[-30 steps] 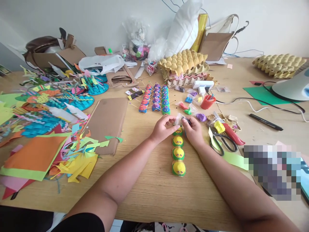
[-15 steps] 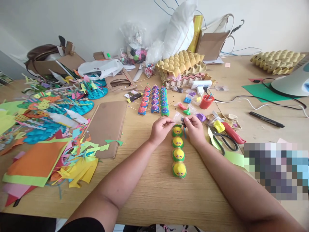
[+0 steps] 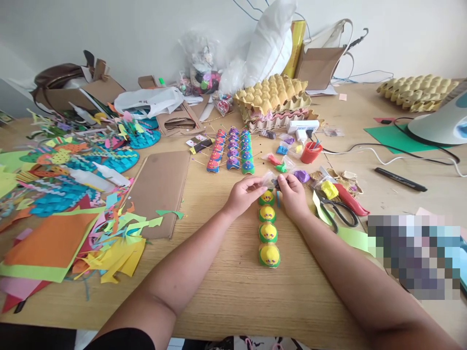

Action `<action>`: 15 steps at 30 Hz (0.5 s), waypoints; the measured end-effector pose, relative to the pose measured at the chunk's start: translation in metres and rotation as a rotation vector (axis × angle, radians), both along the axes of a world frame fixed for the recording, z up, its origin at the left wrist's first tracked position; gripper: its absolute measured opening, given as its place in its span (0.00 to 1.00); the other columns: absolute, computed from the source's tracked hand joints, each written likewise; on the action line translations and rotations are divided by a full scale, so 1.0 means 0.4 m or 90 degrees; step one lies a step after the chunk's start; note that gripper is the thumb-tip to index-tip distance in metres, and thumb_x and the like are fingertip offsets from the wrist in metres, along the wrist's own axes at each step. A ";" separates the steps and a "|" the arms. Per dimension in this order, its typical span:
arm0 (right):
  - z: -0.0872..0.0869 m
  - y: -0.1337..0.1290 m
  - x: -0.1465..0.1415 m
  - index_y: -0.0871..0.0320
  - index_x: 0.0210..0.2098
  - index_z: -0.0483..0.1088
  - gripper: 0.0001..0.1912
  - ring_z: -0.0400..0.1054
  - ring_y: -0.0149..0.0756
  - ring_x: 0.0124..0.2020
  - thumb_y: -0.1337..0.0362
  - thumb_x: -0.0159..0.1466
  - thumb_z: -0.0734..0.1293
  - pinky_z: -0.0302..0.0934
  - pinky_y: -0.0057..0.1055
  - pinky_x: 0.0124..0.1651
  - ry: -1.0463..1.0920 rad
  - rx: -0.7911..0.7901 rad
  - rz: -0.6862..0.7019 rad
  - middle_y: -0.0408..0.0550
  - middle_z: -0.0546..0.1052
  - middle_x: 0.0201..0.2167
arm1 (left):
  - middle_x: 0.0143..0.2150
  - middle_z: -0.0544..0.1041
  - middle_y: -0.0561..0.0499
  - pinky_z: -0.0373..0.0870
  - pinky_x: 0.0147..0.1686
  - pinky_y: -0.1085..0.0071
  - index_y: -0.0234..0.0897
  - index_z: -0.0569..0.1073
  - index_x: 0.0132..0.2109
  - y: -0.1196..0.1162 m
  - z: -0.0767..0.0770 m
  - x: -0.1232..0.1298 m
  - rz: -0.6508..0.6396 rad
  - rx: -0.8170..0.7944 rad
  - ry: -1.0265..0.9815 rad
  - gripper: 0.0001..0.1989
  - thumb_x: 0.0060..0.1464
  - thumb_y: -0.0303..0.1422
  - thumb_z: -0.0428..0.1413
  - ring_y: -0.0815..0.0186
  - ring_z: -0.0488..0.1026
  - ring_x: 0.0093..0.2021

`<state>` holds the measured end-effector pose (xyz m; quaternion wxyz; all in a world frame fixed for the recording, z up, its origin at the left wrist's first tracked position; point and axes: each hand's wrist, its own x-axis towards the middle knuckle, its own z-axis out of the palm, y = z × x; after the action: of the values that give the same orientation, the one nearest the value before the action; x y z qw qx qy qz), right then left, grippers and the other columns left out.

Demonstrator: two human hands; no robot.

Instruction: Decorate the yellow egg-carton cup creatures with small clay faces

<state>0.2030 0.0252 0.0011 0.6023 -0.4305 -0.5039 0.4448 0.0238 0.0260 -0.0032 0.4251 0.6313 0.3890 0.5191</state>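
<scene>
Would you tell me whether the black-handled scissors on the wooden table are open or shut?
Shut: the black-handled scissors lie flat, loops together, blades closed.

A wooden table [image 3: 233, 301] fills the view. Behind it stands a plain white wall [image 3: 109, 34]. Soft, even light falls throughout.

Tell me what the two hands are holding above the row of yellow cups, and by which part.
Both the left hand and right hand pinch a small clear plastic bag between them by its edges; its contents are too small to tell.
</scene>
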 end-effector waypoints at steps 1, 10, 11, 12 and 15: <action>-0.002 0.001 -0.001 0.52 0.35 0.74 0.22 0.62 0.31 0.32 0.41 0.61 0.76 0.60 0.30 0.38 0.046 -0.008 0.014 0.39 0.71 0.30 | 0.43 0.83 0.46 0.78 0.42 0.71 0.35 0.84 0.45 -0.001 0.002 0.001 0.022 0.023 0.008 0.15 0.58 0.42 0.68 0.66 0.79 0.41; 0.004 0.014 -0.009 0.53 0.34 0.72 0.24 0.64 0.27 0.30 0.49 0.50 0.85 0.60 0.27 0.35 0.222 -0.070 0.069 0.37 0.74 0.29 | 0.46 0.83 0.44 0.79 0.47 0.70 0.37 0.85 0.45 -0.001 0.001 -0.014 0.065 0.182 0.020 0.12 0.67 0.40 0.61 0.65 0.81 0.47; 0.002 0.015 -0.008 0.53 0.33 0.72 0.25 0.64 0.27 0.29 0.48 0.50 0.84 0.60 0.28 0.35 0.208 -0.070 0.068 0.37 0.73 0.28 | 0.48 0.83 0.44 0.79 0.52 0.68 0.37 0.85 0.47 0.002 -0.001 -0.018 0.054 0.185 0.024 0.13 0.68 0.39 0.59 0.64 0.81 0.51; 0.001 0.016 -0.006 0.53 0.33 0.71 0.25 0.64 0.28 0.29 0.47 0.51 0.84 0.60 0.28 0.35 0.189 -0.068 0.069 0.37 0.73 0.28 | 0.50 0.83 0.44 0.78 0.56 0.66 0.38 0.85 0.48 0.004 -0.004 -0.023 0.047 0.185 0.027 0.13 0.68 0.39 0.58 0.63 0.80 0.53; -0.001 0.015 -0.002 0.54 0.30 0.69 0.26 0.62 0.28 0.28 0.42 0.54 0.81 0.57 0.29 0.34 0.116 -0.053 0.065 0.37 0.71 0.25 | 0.51 0.83 0.44 0.77 0.58 0.64 0.38 0.85 0.49 0.011 -0.009 -0.034 0.059 0.169 0.017 0.13 0.67 0.37 0.58 0.62 0.80 0.54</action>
<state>0.2024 0.0312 0.0008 0.6040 -0.3864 -0.4495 0.5328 0.0103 0.0304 -0.0068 0.3082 0.6704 0.3510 0.5766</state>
